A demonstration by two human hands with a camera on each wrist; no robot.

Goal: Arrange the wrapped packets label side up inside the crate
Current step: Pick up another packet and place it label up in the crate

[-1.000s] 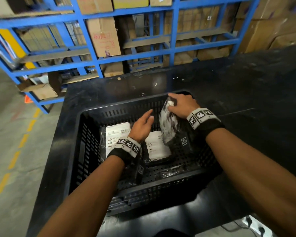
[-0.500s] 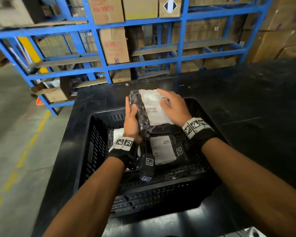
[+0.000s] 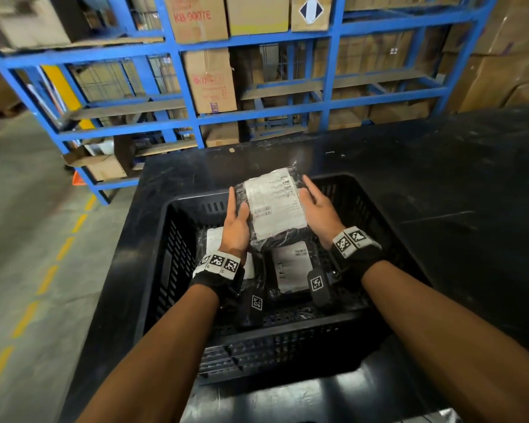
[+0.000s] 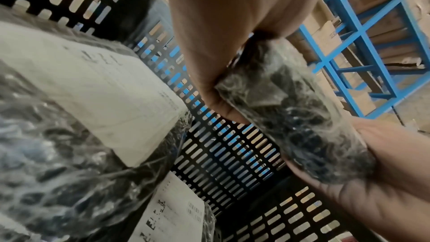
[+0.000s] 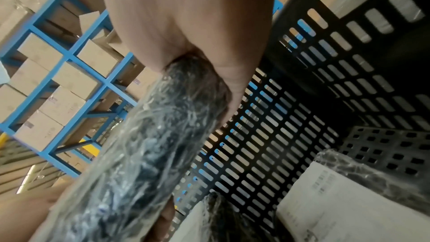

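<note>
A black wrapped packet (image 3: 274, 206) with its white label facing up is held over the far part of the black slotted crate (image 3: 287, 334). My left hand (image 3: 237, 219) grips its left edge, thumb on top, and my right hand (image 3: 316, 206) grips its right edge. The wrist views show the same packet (image 4: 291, 113) (image 5: 151, 154) edge-on between palm and fingers. Two more packets lie flat on the crate floor with labels up, one in the middle (image 3: 290, 267) and one to the left (image 3: 214, 239), partly hidden by my left wrist.
The crate stands on a black table (image 3: 440, 209) that stretches away to the right. Blue shelving (image 3: 196, 117) stacked with cardboard boxes runs behind the table. A concrete floor with a yellow dashed line (image 3: 46, 282) lies to the left.
The packet rose from standing on edge in the crate and turned label up. My right hand slid from the label to the right edge, and my left hand took the left edge.
</note>
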